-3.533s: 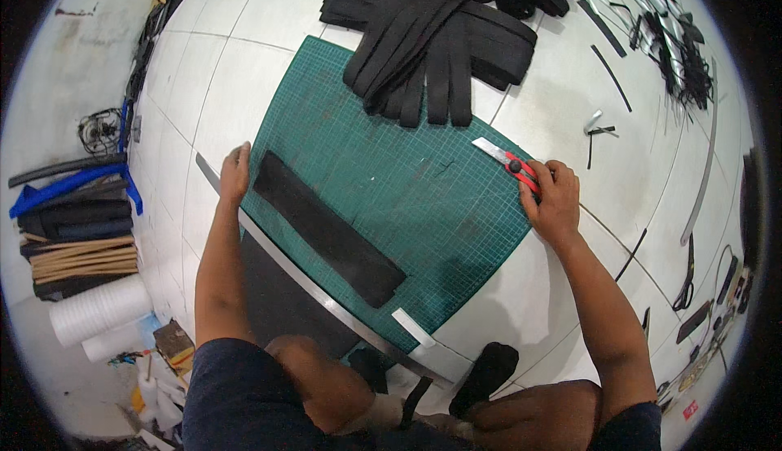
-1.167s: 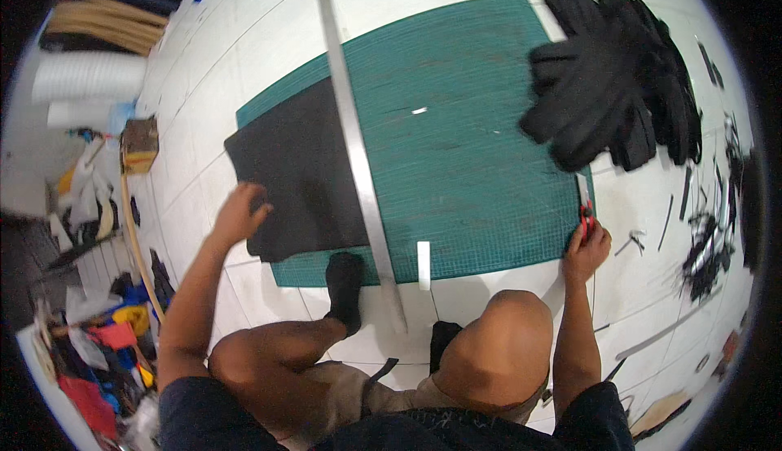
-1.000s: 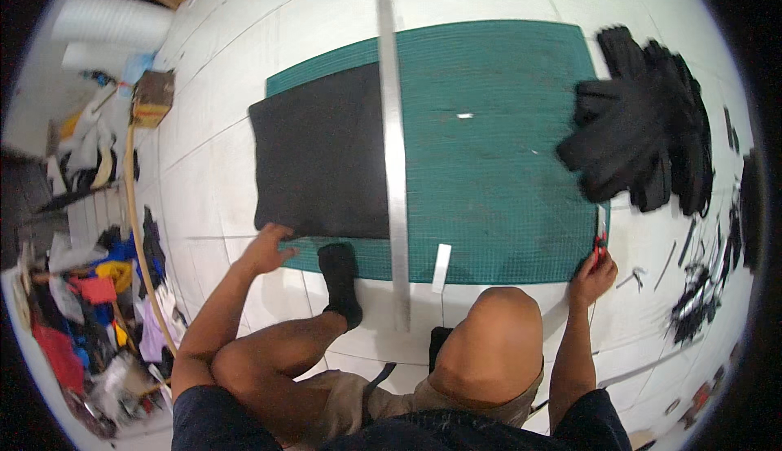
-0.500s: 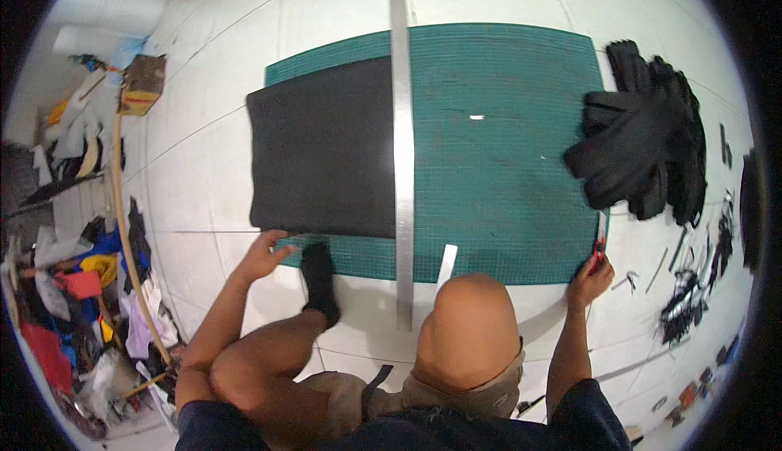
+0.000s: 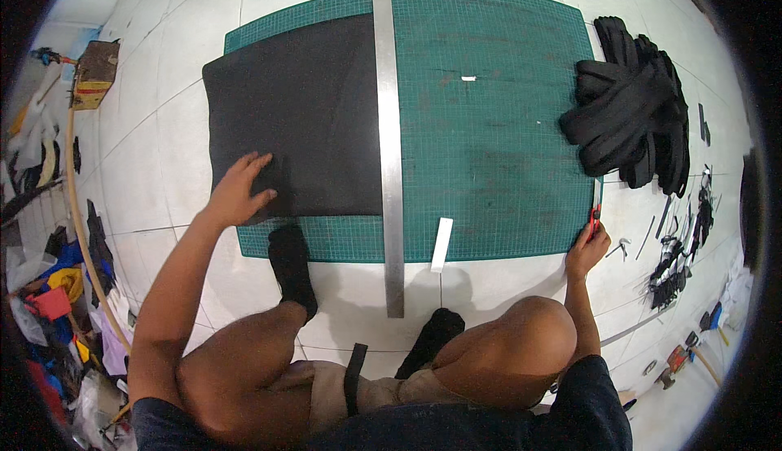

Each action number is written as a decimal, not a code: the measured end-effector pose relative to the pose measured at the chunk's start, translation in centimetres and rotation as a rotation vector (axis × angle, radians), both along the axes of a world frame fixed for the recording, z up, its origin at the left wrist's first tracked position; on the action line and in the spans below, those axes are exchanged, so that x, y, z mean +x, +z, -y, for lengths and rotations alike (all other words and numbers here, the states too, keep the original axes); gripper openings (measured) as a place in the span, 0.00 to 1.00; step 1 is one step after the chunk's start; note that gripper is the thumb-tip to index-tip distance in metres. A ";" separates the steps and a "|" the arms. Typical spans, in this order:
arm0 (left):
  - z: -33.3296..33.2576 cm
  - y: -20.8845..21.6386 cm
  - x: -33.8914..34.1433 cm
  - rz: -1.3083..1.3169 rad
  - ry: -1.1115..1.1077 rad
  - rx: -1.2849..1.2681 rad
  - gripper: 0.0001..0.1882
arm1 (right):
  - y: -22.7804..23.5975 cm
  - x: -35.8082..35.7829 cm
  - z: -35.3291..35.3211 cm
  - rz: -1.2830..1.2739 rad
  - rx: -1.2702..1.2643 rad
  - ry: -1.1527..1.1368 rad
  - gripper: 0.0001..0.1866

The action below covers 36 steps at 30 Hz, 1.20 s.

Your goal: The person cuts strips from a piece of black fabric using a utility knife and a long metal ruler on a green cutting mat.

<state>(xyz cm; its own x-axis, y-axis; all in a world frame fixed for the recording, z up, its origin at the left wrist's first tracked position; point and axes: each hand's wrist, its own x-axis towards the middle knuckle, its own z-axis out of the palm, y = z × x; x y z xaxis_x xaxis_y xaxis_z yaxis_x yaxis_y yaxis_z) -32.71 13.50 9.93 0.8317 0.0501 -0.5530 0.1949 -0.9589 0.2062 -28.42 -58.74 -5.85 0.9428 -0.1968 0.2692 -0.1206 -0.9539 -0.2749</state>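
Note:
My left hand (image 5: 235, 194) is open, its fingers spread over the lower left part of a black sheet of material (image 5: 297, 117). The sheet lies on the left half of a green cutting mat (image 5: 497, 150). Along the sheet's right edge runs a long metal ruler (image 5: 388, 133), overhanging the mat at its near end. At the mat's near right corner, my right hand (image 5: 588, 252) is closed around a red utility knife (image 5: 595, 216), blade pointing away from me. A short white strip (image 5: 442, 245) lies across the mat's near edge, right of the ruler.
A heap of black strips (image 5: 631, 113) lies at the mat's right side. Beyond it are black scraps (image 5: 672, 280) and small tools on the white tiled floor. Cluttered cloth and plastic (image 5: 57, 304) fill the far left, near a cardboard box (image 5: 96, 75).
My left hand has moved from the sheet's near edge up onto its surface. My right knee has swung to the right, baring my foot. The right hand keeps the knife near the mat's corner.

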 end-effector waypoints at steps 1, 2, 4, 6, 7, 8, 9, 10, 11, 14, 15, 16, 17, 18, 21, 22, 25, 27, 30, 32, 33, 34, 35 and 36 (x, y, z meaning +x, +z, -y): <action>-0.1 0.0 0.7 0.004 -0.003 -0.009 0.38 | 0.1 -0.1 -0.2 -0.016 0.002 -0.016 0.20; -0.2 0.1 1.6 0.011 -0.017 0.000 0.39 | 0.1 -0.1 -0.3 -0.010 -0.005 -0.022 0.20; 0.1 0.0 3.8 -0.023 -0.032 0.030 0.41 | 0.1 -0.2 -0.5 -0.052 -0.010 -0.036 0.20; 0.2 -0.6 5.9 -0.005 -0.071 0.017 0.42 | 0.3 0.1 -1.1 -0.044 -0.044 -0.032 0.20; 0.4 -0.9 7.0 0.008 -0.100 0.004 0.43 | 0.5 0.0 -1.4 -0.043 -0.077 -0.020 0.20; 0.7 -1.4 8.5 0.028 -0.128 0.003 0.43 | 1.0 0.0 -1.8 -0.053 -0.089 -0.057 0.19; 1.3 -1.9 9.9 0.040 -0.181 -0.030 0.44 | 1.4 -0.2 -2.1 -0.038 -0.090 -0.088 0.19; 1.9 -2.3 11.3 0.051 -0.238 -0.065 0.45 | 2.0 -0.6 -2.2 -0.075 -0.038 -0.096 0.18; 2.7 -2.8 13.0 0.069 -0.277 -0.075 0.45 | 2.8 -1.3 -2.1 -0.110 0.009 -0.108 0.17; 4.2 -4.0 16.5 0.117 -0.391 -0.090 0.48 | 7.8 -5.6 -5.2 -0.149 -0.042 0.034 0.16; 4.1 -4.6 17.8 0.147 -0.416 -0.054 0.49 | 9.8 -6.9 -6.4 -0.190 -0.071 0.162 0.16; 4.1 -5.2 19.0 0.180 -0.439 -0.020 0.51 | 11.2 -8.8 -7.4 -0.215 -0.071 0.198 0.17; 4.9 -6.1 20.2 0.211 -0.475 -0.053 0.51 | 13.3 -10.6 -7.6 -0.219 -0.089 0.228 0.18; 5.3 -6.7 20.8 0.251 -0.457 -0.054 0.53 | 15.3 -12.4 -8.4 -0.268 -0.066 0.226 0.18; 6.6 -7.6 22.5 0.215 -0.396 -0.104 0.56 | 21.1 -14.7 -10.5 -0.379 -0.058 0.270 0.18; 6.5 -7.8 22.5 0.128 -0.333 -0.124 0.56 | 21.9 -14.9 -11.2 -0.444 -0.050 0.343 0.18; 7.5 -7.8 22.0 0.113 -0.404 -0.070 0.57 | 20.8 -13.0 -11.8 -0.458 -0.029 0.382 0.18; 6.6 -8.1 21.6 0.118 -0.407 -0.078 0.57 | 16.1 -10.6 -13.1 -0.388 0.004 0.283 0.16; 6.2 -8.5 21.9 0.156 -0.431 -0.092 0.58 | 8.3 -7.5 -16.8 -0.273 0.088 0.023 0.15; 8.0 -8.5 21.7 0.156 -0.522 -0.085 0.59 | 5.0 -7.9 -17.6 -0.261 0.095 -0.154 0.18; 7.7 -8.3 22.2 0.111 -0.523 -0.095 0.60 | 4.7 -7.8 -19.6 -0.263 0.113 -0.137 0.18; 6.9 -8.0 22.4 0.086 -0.510 -0.094 0.59 | 4.4 -7.9 -21.4 -0.163 -0.012 -0.210 0.20; 6.2 -7.9 22.8 0.063 -0.508 -0.098 0.59 | 4.4 -8.0 -23.5 -0.062 -0.140 -0.296 0.21; 5.1 -8.0 23.3 0.051 -0.507 -0.086 0.59 | 5.1 -7.9 -25.6 -0.025 -0.103 -0.280 0.26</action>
